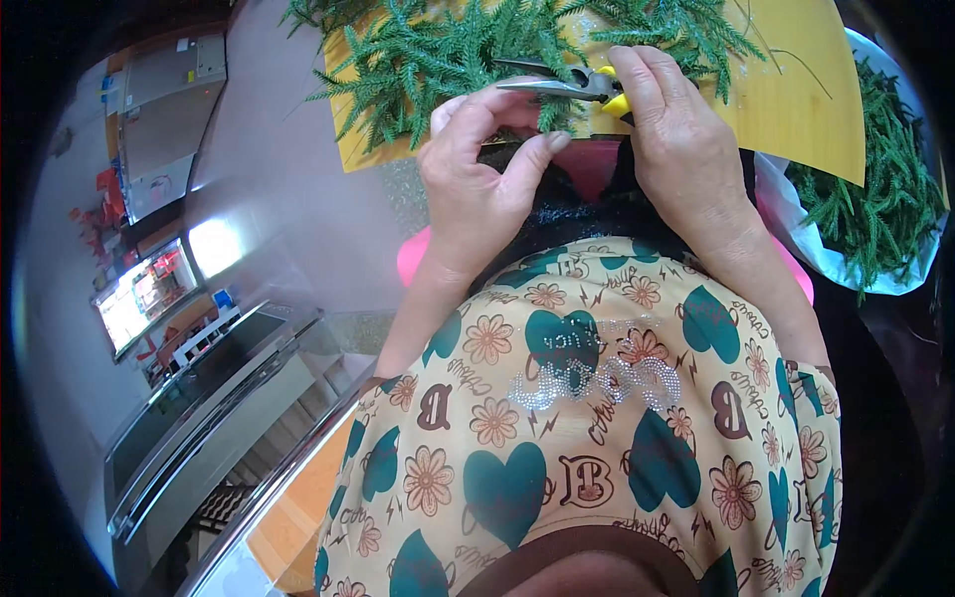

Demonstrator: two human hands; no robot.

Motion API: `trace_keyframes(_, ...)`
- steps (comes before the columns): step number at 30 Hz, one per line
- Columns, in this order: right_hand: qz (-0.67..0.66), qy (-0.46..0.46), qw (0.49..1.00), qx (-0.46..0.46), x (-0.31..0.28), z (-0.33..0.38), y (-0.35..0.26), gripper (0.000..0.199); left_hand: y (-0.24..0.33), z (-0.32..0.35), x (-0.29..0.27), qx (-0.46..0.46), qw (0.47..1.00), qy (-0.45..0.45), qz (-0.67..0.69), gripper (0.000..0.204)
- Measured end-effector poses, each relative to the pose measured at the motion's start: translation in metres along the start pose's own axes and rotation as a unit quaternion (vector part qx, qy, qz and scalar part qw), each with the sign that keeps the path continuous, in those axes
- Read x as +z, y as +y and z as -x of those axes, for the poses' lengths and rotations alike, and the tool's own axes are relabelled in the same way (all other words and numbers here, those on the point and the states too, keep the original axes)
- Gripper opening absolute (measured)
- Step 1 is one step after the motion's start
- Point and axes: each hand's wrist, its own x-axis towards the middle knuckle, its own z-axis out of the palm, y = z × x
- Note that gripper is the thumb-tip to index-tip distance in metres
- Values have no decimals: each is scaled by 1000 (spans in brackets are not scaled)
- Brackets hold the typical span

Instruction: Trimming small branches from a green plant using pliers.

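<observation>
My right hand (681,134) is closed round the yellow-and-black handles of long-nosed pliers (589,88). The jaws are spread and point left, passing just above the fingers of my left hand (487,169). That hand is bent into a pinch, its thumb and forefinger around the lower end of a green artificial pine sprig (549,111). Its fingertips are partly hidden, so the exact grip point does not show. More artificial pine branches (438,65) lie heaped on the yellow board (806,109) beyond both hands.
A white-lined tub (925,274) on the right holds more green pine sprigs. Thin loose strands (801,72) lie on the board's right side. Pink edges (416,257) show beside my lap. Off to the left are a long dark glass-topped cabinet (189,398) and a bright window (149,294).
</observation>
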Motion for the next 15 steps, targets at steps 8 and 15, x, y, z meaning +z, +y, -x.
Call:
trace_keyframes(8,-47,-19,997,52,-2,2,-8,55,-1,-2,1,4,997,-14,75,25)
trace_keyframes(15,-25,-32,998,47,0,3,-7,52,-6,-9,-4,38,997,-70,7,26)
